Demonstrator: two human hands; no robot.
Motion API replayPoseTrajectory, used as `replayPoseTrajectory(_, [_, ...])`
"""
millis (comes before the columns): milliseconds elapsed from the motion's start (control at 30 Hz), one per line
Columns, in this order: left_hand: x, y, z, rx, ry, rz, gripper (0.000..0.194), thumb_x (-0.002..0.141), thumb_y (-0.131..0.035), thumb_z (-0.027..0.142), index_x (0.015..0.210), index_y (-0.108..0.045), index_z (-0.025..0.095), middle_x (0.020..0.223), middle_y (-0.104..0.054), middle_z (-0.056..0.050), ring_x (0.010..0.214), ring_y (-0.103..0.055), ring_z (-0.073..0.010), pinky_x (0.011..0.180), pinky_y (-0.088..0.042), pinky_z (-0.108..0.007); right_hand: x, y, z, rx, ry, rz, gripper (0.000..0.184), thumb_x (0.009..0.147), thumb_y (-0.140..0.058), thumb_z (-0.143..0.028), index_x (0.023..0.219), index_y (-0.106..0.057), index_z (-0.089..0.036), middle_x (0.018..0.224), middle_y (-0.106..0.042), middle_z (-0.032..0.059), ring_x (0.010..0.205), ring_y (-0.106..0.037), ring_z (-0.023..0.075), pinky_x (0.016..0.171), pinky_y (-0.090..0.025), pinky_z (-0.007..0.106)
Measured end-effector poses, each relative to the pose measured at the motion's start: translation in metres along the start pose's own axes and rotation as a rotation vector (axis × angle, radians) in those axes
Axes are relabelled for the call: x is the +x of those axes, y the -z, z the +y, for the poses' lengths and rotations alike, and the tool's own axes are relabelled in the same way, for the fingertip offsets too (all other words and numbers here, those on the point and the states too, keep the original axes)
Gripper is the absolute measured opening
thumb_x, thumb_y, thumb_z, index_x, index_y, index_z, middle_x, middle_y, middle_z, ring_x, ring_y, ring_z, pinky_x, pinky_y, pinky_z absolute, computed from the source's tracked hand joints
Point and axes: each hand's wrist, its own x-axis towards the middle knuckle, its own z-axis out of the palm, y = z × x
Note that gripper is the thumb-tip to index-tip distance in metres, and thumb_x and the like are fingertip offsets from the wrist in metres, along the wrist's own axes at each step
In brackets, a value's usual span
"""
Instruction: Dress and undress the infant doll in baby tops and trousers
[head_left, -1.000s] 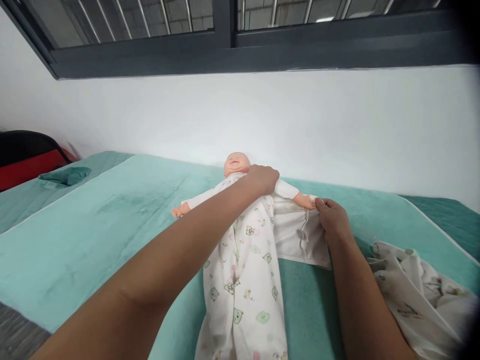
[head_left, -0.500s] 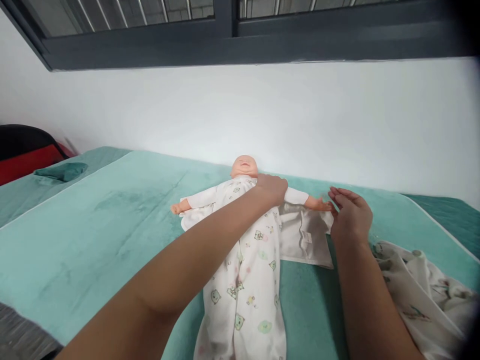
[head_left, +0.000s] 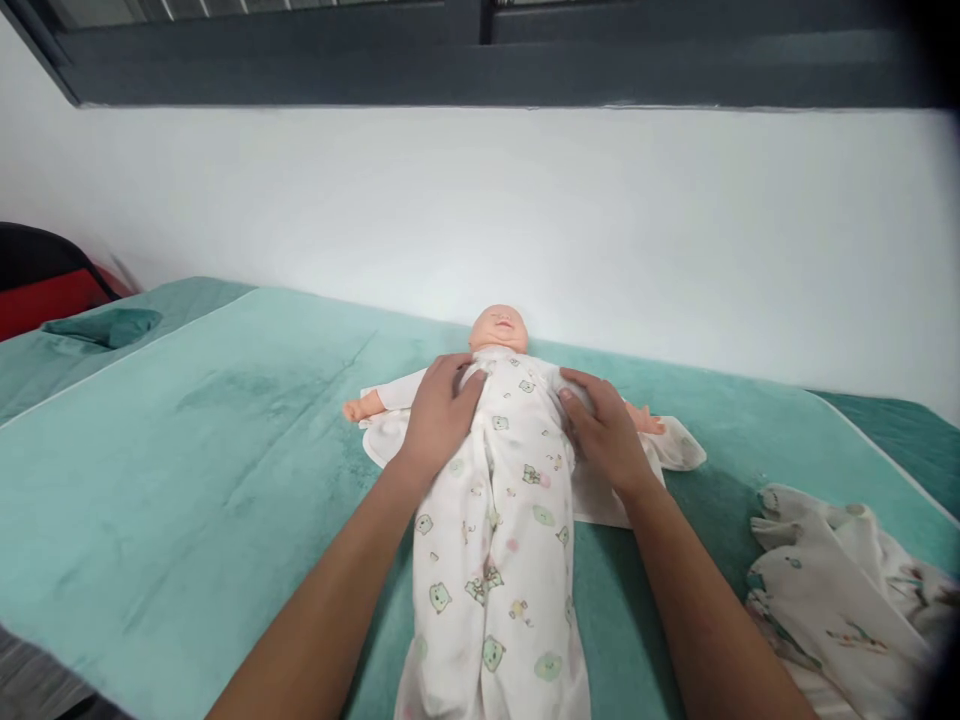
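One doll [head_left: 517, 430] between left fingers [head_left: 451, 366], right fingers [head_left: 589, 384].

Amounts to one doll [head_left: 499, 330] toward the far edge of the green cover [head_left: 262, 420], with two doll hands [head_left: 364, 406]. Includes one printed garment [head_left: 499, 530] worn, and at least one spread cloth [head_left: 598, 500] underneath. Adds one left hand [head_left: 442, 408], one right hand [head_left: 606, 428], and, toward the right edge, one crumpled heap [head_left: 840, 590].

Single head-worn view, near, from above the hands [head_left: 441, 415], forward and down toward a wall [head_left: 525, 200]
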Motion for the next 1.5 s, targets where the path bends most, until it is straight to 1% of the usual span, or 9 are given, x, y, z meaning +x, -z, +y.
replayPoseTrajectory(133, [-0.005,0.006,-0.028,-0.223,0.144,-0.066,0.041,0.093,-0.052,0.049,0.125,-0.057,0.023,0.144,-0.049,-0.006,0.135,-0.044,-0.0206,0.117,-0.033,-0.036,-0.004,-0.010,-0.008,-0.027,0.053,-0.135,0.037,0.099,-0.043,-0.050,0.129,-0.057,-0.032,0.145,-0.053,0.0001,0.143,-0.036,0.0215,0.123,-0.002,0.050])
replayPoseTrajectory(300, [-0.004,0.001,-0.024,-0.268,0.129,-0.117,0.039,0.089,-0.059,0.050,0.120,-0.058,0.025,0.148,-0.043,-0.005,0.139,-0.040,-0.0218,0.119,-0.030,-0.038,-0.005,-0.010,-0.009,0.006,-0.032,-0.215,0.046,0.098,-0.041,-0.057,0.136,-0.050,-0.034,0.154,-0.042,0.0002,0.148,-0.027,0.0212,0.123,0.004,0.050])
replayPoseTrajectory(533, [-0.009,-0.008,-0.021,-0.200,-0.049,-0.043,0.029,0.086,-0.067,0.041,0.109,-0.059,0.025,0.140,-0.048,-0.005,0.133,-0.045,-0.0222,0.113,-0.035,-0.039,-0.005,-0.011,-0.008,0.043,-0.047,-0.209,0.049,0.092,-0.052,-0.058,0.132,-0.048,-0.031,0.151,-0.045,0.0045,0.144,-0.033,0.0247,0.122,0.005,0.052])
replayPoseTrajectory(633, [-0.010,-0.010,-0.022,-0.160,-0.119,0.003,0.020,0.086,-0.067,0.038,0.098,-0.059,0.024,0.136,-0.050,-0.005,0.130,-0.047,-0.0220,0.108,-0.039,-0.039,-0.005,-0.012,-0.007,0.081,-0.014,-0.167,0.040,0.090,-0.057,-0.054,0.122,-0.052,-0.029,0.146,-0.048,0.0053,0.139,-0.038,0.0257,0.121,-0.004,0.053])
replayPoseTrajectory(800, [-0.013,-0.011,-0.023,-0.074,-0.263,0.097,0.017,0.087,-0.067,0.034,0.082,-0.056,0.021,0.116,-0.057,-0.005,0.115,-0.052,-0.0206,0.096,-0.043,-0.036,-0.005,-0.014,-0.009,0.169,0.091,-0.049,0.021,0.086,-0.064,-0.043,0.094,-0.058,-0.025,0.121,-0.052,0.0052,0.116,-0.050,0.0229,0.103,-0.037,0.040])
replayPoseTrajectory(967, [-0.016,-0.011,-0.025,0.059,-0.312,0.157,0.028,0.090,-0.061,0.035,0.069,-0.048,0.022,0.078,-0.055,-0.001,0.083,-0.050,-0.0183,0.079,-0.041,-0.034,-0.009,-0.011,-0.019,0.174,-0.050,-0.029,0.026,0.084,-0.064,-0.038,0.072,-0.049,-0.021,0.077,-0.047,-0.0026,0.075,-0.045,0.0154,0.071,-0.038,0.029])
replayPoseTrajectory(1167, [-0.018,-0.006,-0.025,0.106,-0.086,0.055,0.031,0.087,-0.058,0.042,0.065,-0.050,0.022,0.069,-0.057,0.000,0.072,-0.051,-0.0174,0.069,-0.037,-0.031,-0.011,-0.004,-0.017,0.161,-0.131,-0.109,0.040,0.084,-0.063,-0.044,0.064,-0.037,-0.021,0.065,-0.036,-0.0042,0.065,-0.034,0.0125,0.060,-0.028,0.027])
replayPoseTrajectory(1367, [-0.015,0.009,-0.028,0.053,0.019,-0.076,0.042,0.083,-0.061,0.050,0.058,-0.046,0.019,0.058,-0.046,0.004,0.063,-0.043,-0.0132,0.059,-0.028,-0.027,-0.010,0.012,-0.009,0.163,-0.213,-0.342,0.046,0.084,-0.062,-0.052,0.061,-0.039,-0.020,0.061,-0.035,-0.0042,0.061,-0.031,0.0113,0.055,-0.023,0.026])
replayPoseTrajectory(1500, [-0.015,0.038,-0.036,-0.046,0.078,-0.388,0.041,0.081,-0.061,0.055,0.065,-0.053,0.019,0.065,-0.049,0.003,0.064,-0.045,-0.0125,0.057,-0.028,-0.025,-0.015,0.035,-0.011,0.167,-0.185,-0.657,0.040,0.085,-0.061,-0.055,0.068,-0.055,-0.019,0.066,-0.051,-0.0023,0.064,-0.044,0.0141,0.059,-0.032,0.026])
